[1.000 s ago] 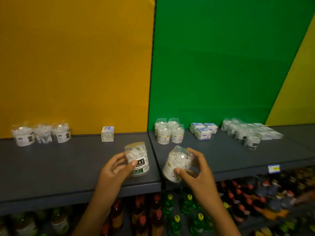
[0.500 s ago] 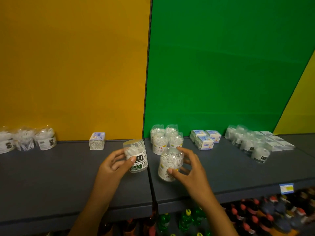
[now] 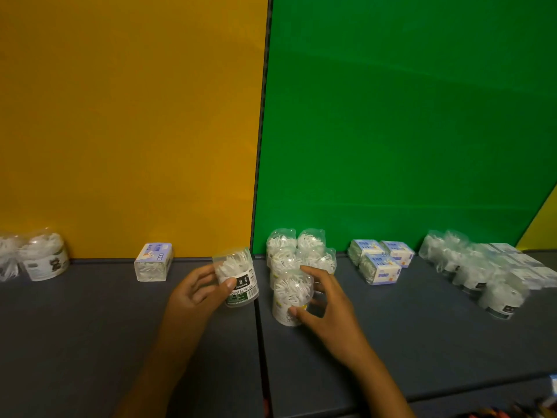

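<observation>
My left hand (image 3: 196, 292) grips a clear dental floss jar (image 3: 238, 277) with a dark label, held tilted just above the dark grey shelf (image 3: 90, 327). My right hand (image 3: 327, 309) curls round a second clear jar of white floss picks (image 3: 291, 294), upright and directly in front of a cluster of like jars (image 3: 300, 251) by the green back panel. I cannot tell whether this jar touches the shelf.
A small blue-and-white box (image 3: 153, 262) stands left of my hands. Two wide tubs (image 3: 45, 257) sit at the far left. Three blue-and-white boxes (image 3: 379, 260) and a row of several jars and packs (image 3: 482, 270) fill the right. Shelf front edge runs low right.
Both hands carried their jars forward and up over the shelf. The right jar went from tilted at the shelf's front edge to upright in front of the cluster. The camera moved closer.
</observation>
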The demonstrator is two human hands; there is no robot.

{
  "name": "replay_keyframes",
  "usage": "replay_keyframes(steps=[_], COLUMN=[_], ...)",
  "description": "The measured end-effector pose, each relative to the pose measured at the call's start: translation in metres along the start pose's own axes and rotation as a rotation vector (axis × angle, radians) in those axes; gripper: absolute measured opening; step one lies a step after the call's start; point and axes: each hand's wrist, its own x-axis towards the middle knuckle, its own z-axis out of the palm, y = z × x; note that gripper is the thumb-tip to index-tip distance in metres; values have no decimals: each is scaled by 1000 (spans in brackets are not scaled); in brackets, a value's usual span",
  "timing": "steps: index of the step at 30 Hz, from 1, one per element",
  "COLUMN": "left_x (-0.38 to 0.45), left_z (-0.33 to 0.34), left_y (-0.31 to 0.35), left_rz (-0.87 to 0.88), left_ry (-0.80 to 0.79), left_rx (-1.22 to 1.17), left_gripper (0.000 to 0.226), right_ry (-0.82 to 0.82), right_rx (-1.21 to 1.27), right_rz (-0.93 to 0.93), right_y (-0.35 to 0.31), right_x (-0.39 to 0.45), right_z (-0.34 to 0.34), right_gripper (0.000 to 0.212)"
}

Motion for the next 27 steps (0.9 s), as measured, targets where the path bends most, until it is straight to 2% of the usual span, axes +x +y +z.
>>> replay_keyframes(steps=[6, 10, 16, 22, 27], left_x=[3, -5, -30, -66, -109], left_z=[19, 44, 109, 192, 253], left_y=[8, 18, 25, 32, 34], left_rz=[48, 86, 126, 185, 249], left_ry=[4, -27, -62, -173, -234], left_rx=[29, 42, 4, 38, 37], left_gripper=[26, 27, 32, 45, 55], right_ry=[-50, -26, -40, -32, -27], right_rx=[-58, -135, -424, -747, -843], right_rz=[-31, -56, -10, 1, 36], right_y=[6, 5, 15, 25, 41], right_x=[3, -3, -32, -75, -111], right_z=[-6, -36, -119, -207, -275], right_gripper=[68, 61, 58, 59, 56])
